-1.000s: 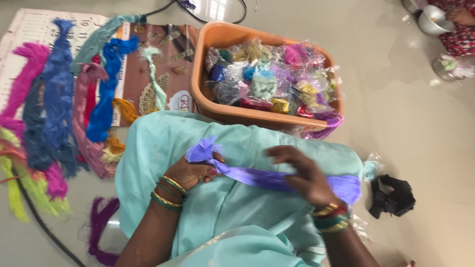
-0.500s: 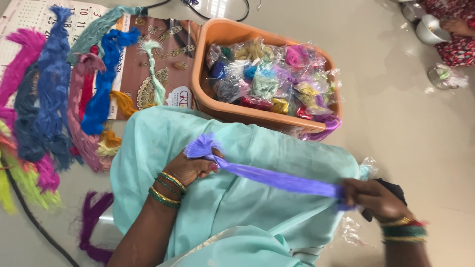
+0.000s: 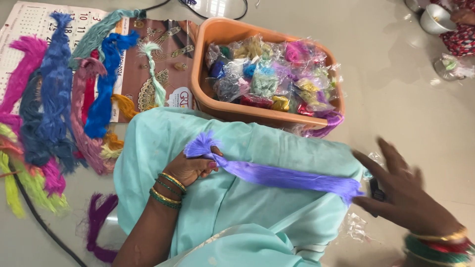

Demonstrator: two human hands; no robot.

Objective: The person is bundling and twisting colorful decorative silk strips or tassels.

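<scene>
Head view: my left hand [image 3: 190, 168] pinches the purple thread bundle [image 3: 282, 177]; right hand [image 3: 403, 195] spread open beside its end, smoothing; next, regrip.

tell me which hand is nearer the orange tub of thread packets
Left. The left hand pinches the purple thread bundle just below the orange tub. The right hand is off past the tub's lower right corner, farther away.

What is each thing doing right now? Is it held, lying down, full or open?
Purple thread bundle: stretched flat across the lap, one end pinched.
Left hand: shut on the bundle's tufted end.
Right hand: open, fingers spread, at the bundle's far end.
Orange tub: full of bagged threads.
Blue yarn: lying loose.
</scene>
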